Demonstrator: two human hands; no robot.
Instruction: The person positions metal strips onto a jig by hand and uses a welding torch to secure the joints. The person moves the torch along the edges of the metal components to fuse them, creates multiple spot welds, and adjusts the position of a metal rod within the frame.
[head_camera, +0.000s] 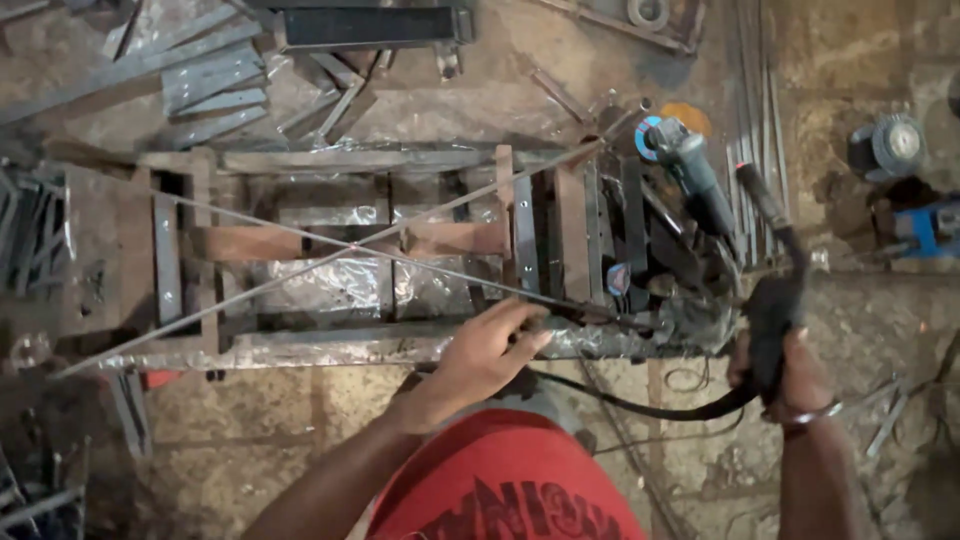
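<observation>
Hands: left (490, 350) pinches thin rod (330, 245), right (790, 375) grips black tool handle (770, 310).

Metal workbench (300, 350): crossed rods (350, 245), angle grinder (685, 160), possibly scrap.

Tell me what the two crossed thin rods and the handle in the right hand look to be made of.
Crossed rods: probably bare steel, dull grey with faint glints, thin and straight. The left hand touches one end. Handle in the right hand: likely black rubber or plastic, matte, with a black cable trailing from it.
</observation>
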